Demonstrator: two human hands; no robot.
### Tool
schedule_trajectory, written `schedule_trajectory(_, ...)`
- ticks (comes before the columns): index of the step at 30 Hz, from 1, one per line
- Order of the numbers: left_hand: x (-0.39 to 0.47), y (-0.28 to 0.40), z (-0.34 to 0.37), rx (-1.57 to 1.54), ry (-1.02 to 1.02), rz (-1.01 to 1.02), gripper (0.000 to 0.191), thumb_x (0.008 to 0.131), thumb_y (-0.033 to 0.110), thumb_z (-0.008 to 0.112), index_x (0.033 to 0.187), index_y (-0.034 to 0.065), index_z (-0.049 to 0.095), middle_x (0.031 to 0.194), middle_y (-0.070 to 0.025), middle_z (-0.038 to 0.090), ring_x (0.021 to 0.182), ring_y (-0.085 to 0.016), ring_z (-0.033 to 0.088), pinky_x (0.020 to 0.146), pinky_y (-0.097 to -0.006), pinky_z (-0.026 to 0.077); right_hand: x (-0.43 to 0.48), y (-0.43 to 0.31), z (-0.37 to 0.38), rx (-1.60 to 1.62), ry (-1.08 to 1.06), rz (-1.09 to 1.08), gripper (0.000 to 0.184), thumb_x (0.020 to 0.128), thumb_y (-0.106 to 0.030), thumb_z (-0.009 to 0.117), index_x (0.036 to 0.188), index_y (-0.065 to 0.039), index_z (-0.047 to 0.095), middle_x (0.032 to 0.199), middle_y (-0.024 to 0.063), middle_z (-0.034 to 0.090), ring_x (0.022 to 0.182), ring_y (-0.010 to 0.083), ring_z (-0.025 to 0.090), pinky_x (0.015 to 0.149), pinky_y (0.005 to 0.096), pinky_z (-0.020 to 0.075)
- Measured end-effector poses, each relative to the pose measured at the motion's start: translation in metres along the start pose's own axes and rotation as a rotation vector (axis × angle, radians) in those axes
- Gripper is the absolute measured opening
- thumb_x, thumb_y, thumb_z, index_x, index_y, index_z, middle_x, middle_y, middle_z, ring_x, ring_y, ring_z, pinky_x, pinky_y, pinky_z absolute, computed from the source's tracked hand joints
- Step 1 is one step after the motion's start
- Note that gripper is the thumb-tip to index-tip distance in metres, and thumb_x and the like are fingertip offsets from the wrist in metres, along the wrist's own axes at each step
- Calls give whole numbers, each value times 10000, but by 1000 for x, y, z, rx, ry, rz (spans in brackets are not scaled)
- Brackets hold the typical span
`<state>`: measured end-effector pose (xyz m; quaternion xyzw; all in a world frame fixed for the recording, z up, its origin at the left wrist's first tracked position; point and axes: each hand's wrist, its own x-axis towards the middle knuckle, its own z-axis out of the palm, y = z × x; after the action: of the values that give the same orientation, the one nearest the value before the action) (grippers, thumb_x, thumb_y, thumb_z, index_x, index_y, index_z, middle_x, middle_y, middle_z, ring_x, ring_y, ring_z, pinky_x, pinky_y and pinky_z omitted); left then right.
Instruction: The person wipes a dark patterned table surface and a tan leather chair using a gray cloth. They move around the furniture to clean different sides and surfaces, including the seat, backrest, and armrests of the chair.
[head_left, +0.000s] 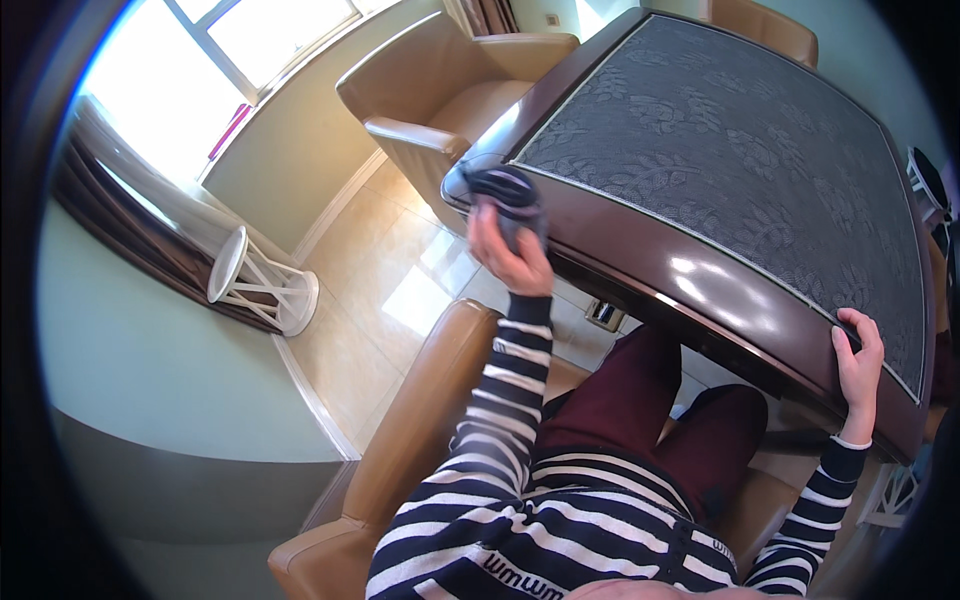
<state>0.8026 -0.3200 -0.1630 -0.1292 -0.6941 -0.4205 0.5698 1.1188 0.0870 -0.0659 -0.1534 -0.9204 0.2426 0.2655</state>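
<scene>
My left hand (510, 255) grips a dark bundle (504, 187) with a pale pinkish band, at the left front corner of the table (615, 236). Motion blur hides what the bundle is; a thin dark strand stands out from its top. It overlaps the glossy brown rim in my view, and I cannot tell whether it touches. On the right, my right hand (861, 360) rests on the table's near edge, fingers bent over the border of the dark leaf-patterned tabletop covering (720, 142). Nothing shows in that hand.
I sit in a tan leather armchair (420, 405), my legs partly under the table. Another tan armchair (450, 82) stands at the table's left side, and a chair back (765, 30) rises behind it. A white stand (262, 285) is by the curtain (150, 217) and window.
</scene>
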Motion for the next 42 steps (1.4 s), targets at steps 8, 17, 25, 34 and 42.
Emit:
schedule_trajectory(8,29,-38,15,-203,308,-720,580,1087,373,487,1456,-70,422,1446,-247,506,1317,-347,501,1147,-420,356,2,-5,6,-16,18,-34,228,892,-45,677,1112,13,679,1091,123,684,1046,250,649,973,345,486)
schedule_trajectory(17,-62,127,-14,-100,-153,-407,684,965,242,666,1531,10,361,1556,-344,257,1436,-489,294,1176,-557,259,-2,2,4,-23,-1,-12,222,924,-59,668,1135,11,679,1093,118,687,1051,238,647,979,335,481)
schedule_trajectory(25,-33,113,-32,-27,-261,-201,572,862,264,758,1372,49,612,1447,-291,415,1297,-457,413,1116,-530,321,-1,-22,9,3,125,-66,209,901,-19,687,1108,12,694,1079,123,710,1032,237,671,955,336,504)
schedule_trajectory(34,-17,192,-43,-162,-623,150,574,676,231,802,1244,208,722,1360,-153,558,1192,-354,528,992,-472,397,-19,-213,-11,1495,-1049,-1104,98,896,-76,651,913,20,649,976,206,676,880,372,692,718,453,590)
schedule_trajectory(42,-13,212,-38,-307,-675,255,567,658,247,827,1211,214,709,1342,-132,562,1164,-303,535,959,-446,381,-86,-237,28,1724,-573,-797,206,928,-184,639,891,18,647,944,203,663,845,382,681,719,465,589)
